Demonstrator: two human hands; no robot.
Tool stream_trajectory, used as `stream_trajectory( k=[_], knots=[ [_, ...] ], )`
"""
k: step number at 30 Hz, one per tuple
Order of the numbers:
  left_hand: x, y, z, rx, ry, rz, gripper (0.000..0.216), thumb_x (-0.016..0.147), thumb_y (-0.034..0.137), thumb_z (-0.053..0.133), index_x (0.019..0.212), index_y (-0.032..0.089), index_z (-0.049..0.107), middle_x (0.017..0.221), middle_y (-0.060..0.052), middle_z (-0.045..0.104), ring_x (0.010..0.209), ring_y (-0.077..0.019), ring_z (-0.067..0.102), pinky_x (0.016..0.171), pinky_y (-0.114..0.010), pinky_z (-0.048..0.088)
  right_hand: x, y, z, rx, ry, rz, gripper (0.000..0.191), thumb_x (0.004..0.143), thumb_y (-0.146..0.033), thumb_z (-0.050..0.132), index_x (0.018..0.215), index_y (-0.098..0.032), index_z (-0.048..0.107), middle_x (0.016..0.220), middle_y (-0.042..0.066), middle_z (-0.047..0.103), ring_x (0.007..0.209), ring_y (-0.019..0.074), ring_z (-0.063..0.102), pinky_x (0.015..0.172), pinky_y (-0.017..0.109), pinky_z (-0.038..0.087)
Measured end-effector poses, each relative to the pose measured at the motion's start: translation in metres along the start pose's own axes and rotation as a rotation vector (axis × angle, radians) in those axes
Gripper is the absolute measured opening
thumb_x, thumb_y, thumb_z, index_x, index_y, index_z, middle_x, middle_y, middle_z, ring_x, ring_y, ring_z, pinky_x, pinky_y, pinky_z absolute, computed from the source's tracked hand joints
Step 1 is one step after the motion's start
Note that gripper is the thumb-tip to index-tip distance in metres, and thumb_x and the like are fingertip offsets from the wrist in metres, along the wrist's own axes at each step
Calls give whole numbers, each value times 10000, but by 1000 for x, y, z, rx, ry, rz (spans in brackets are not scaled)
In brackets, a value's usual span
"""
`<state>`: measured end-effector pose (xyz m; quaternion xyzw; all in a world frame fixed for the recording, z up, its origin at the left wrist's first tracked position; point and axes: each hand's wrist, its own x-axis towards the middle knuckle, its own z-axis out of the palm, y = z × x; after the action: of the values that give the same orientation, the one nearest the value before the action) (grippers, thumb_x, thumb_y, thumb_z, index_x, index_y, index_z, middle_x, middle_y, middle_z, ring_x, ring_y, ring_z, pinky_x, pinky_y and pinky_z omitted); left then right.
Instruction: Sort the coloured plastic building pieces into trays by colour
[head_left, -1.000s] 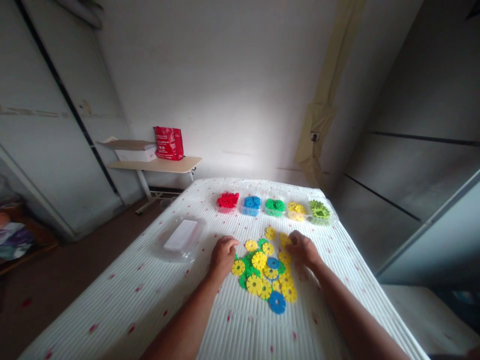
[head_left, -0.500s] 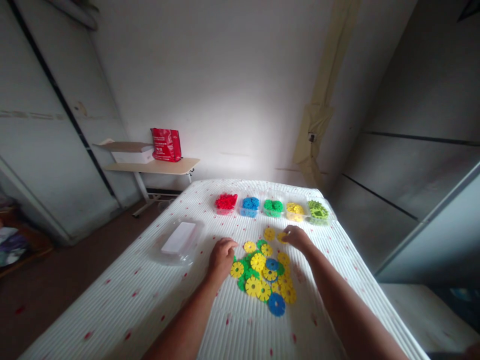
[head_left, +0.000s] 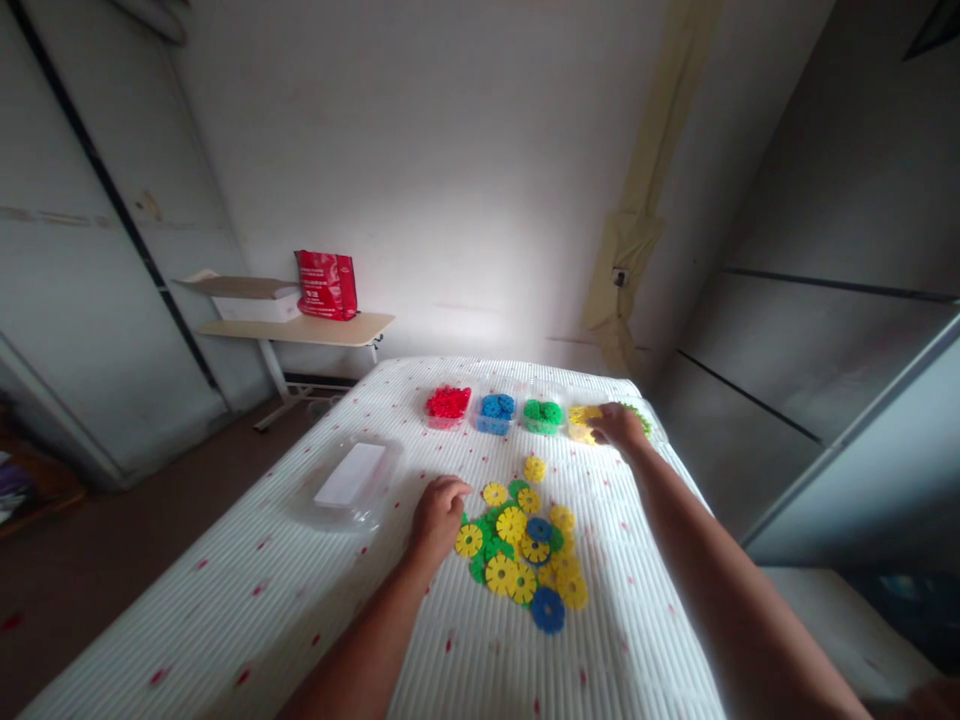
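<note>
My right hand (head_left: 622,425) reaches to the clear box of yellow discs (head_left: 579,432), its fingers closed at the box's right side. A yellow notched disc is pinched there, mostly hidden by the fingertips. On the cloth to the left of a loose pile, my left hand (head_left: 439,508) rests with loosely bent fingers and nothing visible in them. Yellow discs (head_left: 511,524), green discs (head_left: 478,568) and blue discs (head_left: 548,610) overlap in that pile. One single yellow disc (head_left: 535,468) lies just beyond it.
Clear boxes of red pieces (head_left: 448,403), blue discs (head_left: 496,408) and green discs (head_left: 542,413) line the far side. Light green pieces (head_left: 642,420) are partly behind my right hand. A clear lid with a white label (head_left: 351,476) lies left on the white ribbed cloth (head_left: 300,590).
My right hand has carried a yellow disc from beyond the pile, forward and right, to the yellow box. My left hand stays beside the pile. The view has shifted slightly.
</note>
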<state>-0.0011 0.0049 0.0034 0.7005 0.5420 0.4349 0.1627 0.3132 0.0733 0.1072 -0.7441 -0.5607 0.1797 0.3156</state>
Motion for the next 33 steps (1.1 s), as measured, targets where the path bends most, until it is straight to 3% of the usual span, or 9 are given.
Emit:
stream_trajectory(
  k=[3, 6, 9, 13, 17, 20, 23, 28, 33],
  knots=[
    [0, 0, -1, 3, -2, -5, 308, 672, -20, 445, 742, 173, 674, 845, -30, 663, 869, -151, 598, 855, -306, 474, 8, -1, -1, 7, 90, 5, 338, 726, -156, 577, 1057, -87, 580, 892, 105, 693, 493, 80, 613, 439, 159, 448],
    [-1, 0, -1, 0, -12, -2, 313, 671, -20, 441, 747, 177, 671, 840, -26, 662, 867, -148, 596, 854, -301, 472, -10, 9, 11, -18, 112, -37, 310, 715, -133, 559, 1019, -96, 608, 969, 124, 679, 534, 99, 628, 483, 188, 468],
    [-3, 1, -3, -12, -28, 12, 318, 676, -6, 439, 774, 180, 677, 869, -30, 666, 892, -152, 595, 879, -303, 462, -45, 23, 27, -42, 71, -112, 222, 711, -146, 548, 908, -131, 648, 911, 89, 690, 596, 131, 637, 569, 232, 491],
    [-7, 8, -5, -98, -114, 114, 254, 699, 80, 503, 820, 192, 697, 939, -34, 681, 939, -168, 599, 900, -301, 451, -103, 31, 38, -5, -122, -420, 208, 778, -285, 515, 886, -177, 656, 872, 68, 682, 678, 162, 627, 643, 275, 503],
    [-12, 18, -7, -135, -251, 270, 155, 721, 200, 581, 778, 220, 723, 934, -35, 706, 930, -192, 606, 899, -332, 430, -160, 21, 41, -56, -290, -755, 380, 806, -409, 520, 1087, -173, 619, 1186, 135, 584, 1053, 246, 562, 873, 354, 468],
    [-16, 25, -8, -44, -327, 319, 185, 708, 188, 608, 813, 268, 737, 992, -11, 706, 986, -203, 584, 939, -371, 380, -184, 15, 45, -208, -373, -947, 520, 760, -493, 581, 1202, -220, 567, 1299, 123, 516, 1165, 295, 472, 972, 448, 376],
    [-20, 32, -9, 41, -383, 371, 272, 705, 174, 614, 908, 318, 726, 1092, 5, 675, 1058, -216, 541, 961, -404, 339, -184, 19, 50, -292, -354, -999, 546, 775, -514, 566, 1253, -252, 529, 1334, 107, 495, 1198, 299, 437, 990, 480, 338],
    [-21, 36, -6, 161, -367, 402, 431, 740, 137, 563, 1123, 322, 634, 1193, -8, 620, 1115, -217, 496, 984, -415, 303, -152, 43, 56, -286, -186, -928, 474, 821, -463, 536, 1223, -213, 566, 1316, 135, 515, 1216, 298, 435, 982, 492, 360],
    [-17, 29, -4, 290, -234, 260, 275, 773, 175, 544, 982, 274, 692, 1107, -41, 639, 1021, -224, 534, 923, -406, 353, -136, 59, 60, -250, -25, -790, 330, 860, -362, 503, 1136, -232, 627, 1236, 108, 578, 1167, 274, 495, 960, 470, 422]
  ],
)
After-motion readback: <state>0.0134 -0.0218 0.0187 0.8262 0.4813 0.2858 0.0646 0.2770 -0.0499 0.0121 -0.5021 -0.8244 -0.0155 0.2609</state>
